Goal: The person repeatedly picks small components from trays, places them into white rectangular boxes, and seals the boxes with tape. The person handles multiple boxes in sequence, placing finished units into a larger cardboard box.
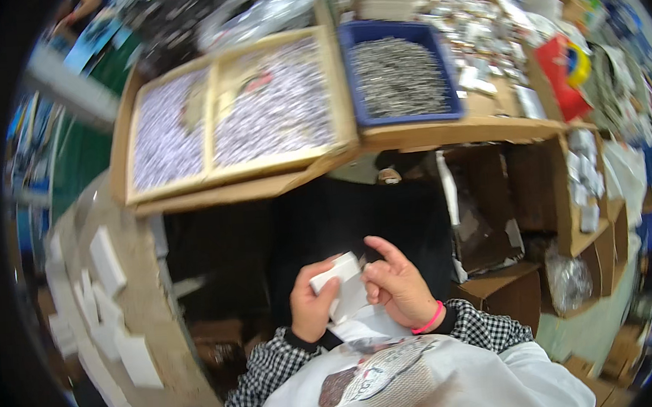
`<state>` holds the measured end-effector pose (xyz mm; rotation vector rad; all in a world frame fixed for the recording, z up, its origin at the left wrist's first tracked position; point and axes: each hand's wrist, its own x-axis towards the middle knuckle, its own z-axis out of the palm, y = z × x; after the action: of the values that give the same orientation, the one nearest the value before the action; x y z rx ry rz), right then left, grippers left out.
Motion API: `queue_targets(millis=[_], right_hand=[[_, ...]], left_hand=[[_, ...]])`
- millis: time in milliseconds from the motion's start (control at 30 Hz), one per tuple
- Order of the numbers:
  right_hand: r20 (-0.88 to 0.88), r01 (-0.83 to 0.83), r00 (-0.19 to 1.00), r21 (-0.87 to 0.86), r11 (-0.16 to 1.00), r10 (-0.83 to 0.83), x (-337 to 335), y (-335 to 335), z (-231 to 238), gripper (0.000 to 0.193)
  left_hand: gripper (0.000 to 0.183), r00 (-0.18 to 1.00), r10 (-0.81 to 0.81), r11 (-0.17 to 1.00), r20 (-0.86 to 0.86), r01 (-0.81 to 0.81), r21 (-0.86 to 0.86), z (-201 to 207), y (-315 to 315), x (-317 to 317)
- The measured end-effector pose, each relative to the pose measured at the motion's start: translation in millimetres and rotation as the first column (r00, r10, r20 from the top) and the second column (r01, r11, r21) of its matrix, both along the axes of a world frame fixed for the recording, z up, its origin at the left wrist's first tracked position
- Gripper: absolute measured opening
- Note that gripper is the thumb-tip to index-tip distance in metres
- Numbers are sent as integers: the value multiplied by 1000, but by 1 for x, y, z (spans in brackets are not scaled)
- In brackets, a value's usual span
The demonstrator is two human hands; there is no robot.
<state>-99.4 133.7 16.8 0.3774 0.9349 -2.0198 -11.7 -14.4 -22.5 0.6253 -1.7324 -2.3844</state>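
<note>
My left hand is closed round a small white box, thumb across its front and fingers behind. The box is tilted, and a greyish-white panel shows on its lower right side. Just right of it is my right hand, its index finger stretched out and its thumb and other fingers curled in beside the box. Something thin and pale by those fingertips is too blurred to name. Below both hands, a white sheet-like piece lies at my lap, over a white apron with a printed patch.
Ahead stand a two-part wooden tray of small whitish pieces and a blue bin of thin metal parts. Small packets are heaped at right, near a yellow tape roll. White boxes lie on the left table; cardboard boxes stand right.
</note>
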Motion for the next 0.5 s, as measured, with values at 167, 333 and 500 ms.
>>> queue_targets(millis=[167, 333, 500], right_hand=[[-66, -33, 997, 20, 999, 34, 15, -19, -2, 43], [-146, -46, 988, 73, 996, 56, 19, -21, 0, 35], [-83, -86, 992, 145, 986, 99, 10, -19, 7, 34]], left_hand=[[33, 995, -2, 987, -97, -13, -157, 13, 11, 11], [46, 998, 24, 979, -60, -35, -200, 15, 11, 14], [55, 997, 44, 983, -68, -55, -173, 21, 15, 12]])
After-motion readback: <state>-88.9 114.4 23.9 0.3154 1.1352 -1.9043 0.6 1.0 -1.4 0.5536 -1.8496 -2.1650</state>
